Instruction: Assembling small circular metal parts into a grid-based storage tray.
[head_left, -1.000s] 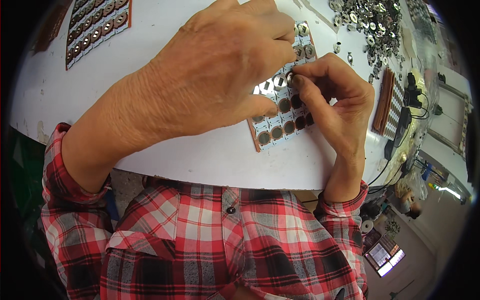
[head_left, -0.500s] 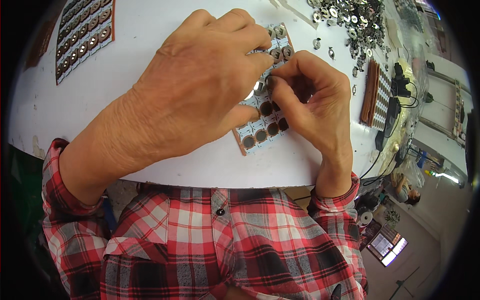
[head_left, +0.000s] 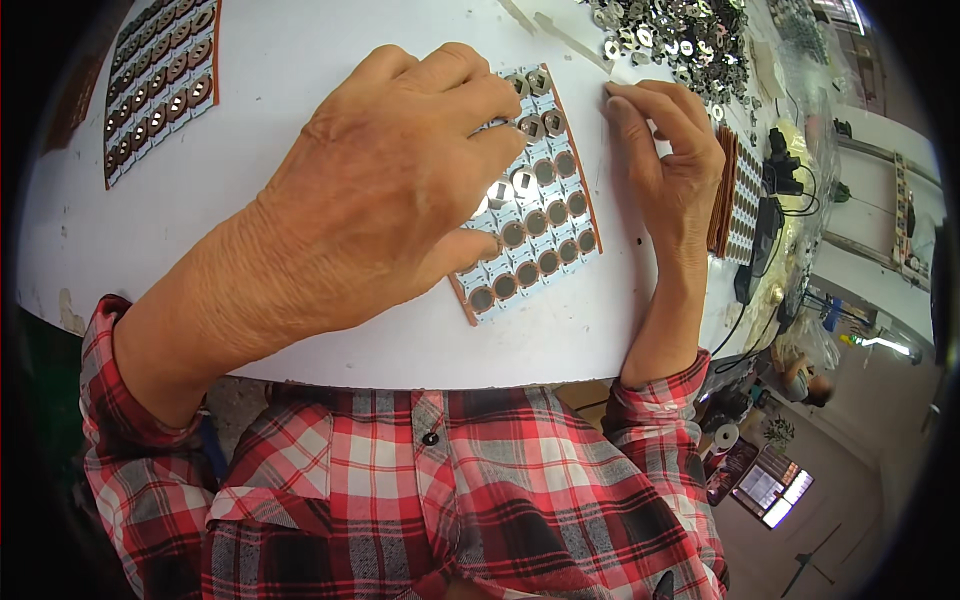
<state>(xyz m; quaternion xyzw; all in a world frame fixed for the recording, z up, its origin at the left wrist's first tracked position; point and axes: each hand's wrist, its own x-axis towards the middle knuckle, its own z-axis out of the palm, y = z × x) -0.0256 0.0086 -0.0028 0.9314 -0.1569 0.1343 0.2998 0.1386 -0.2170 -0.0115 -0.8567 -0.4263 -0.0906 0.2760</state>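
A light-blue circuit board panel (head_left: 540,235) with brown edges lies on the white table, carrying rows of round pads. Silvery metal clips (head_left: 524,182) sit on the pads in its far and middle rows; dark round pads show in the nearer rows. My left hand (head_left: 390,190) grips the panel across its left part, thumb on the near side and fingers curled over the far side, hiding much of it. Beyond the panel's right edge, my right hand (head_left: 665,150) is raised with thumb and forefinger pinched together; anything between the tips is too small to make out.
Loose metal clips (head_left: 690,45) are heaped at the far right. A stack of similar panels (head_left: 735,195) stands right of my right hand, beside black cables (head_left: 790,180). Another filled panel (head_left: 160,90) lies at the far left. A person (head_left: 803,380) is in the right background.
My right hand has left the panel and moved right and away, toward the clip heap. My left hand stays on the panel, whose right side now shows. The view has shifted slightly.
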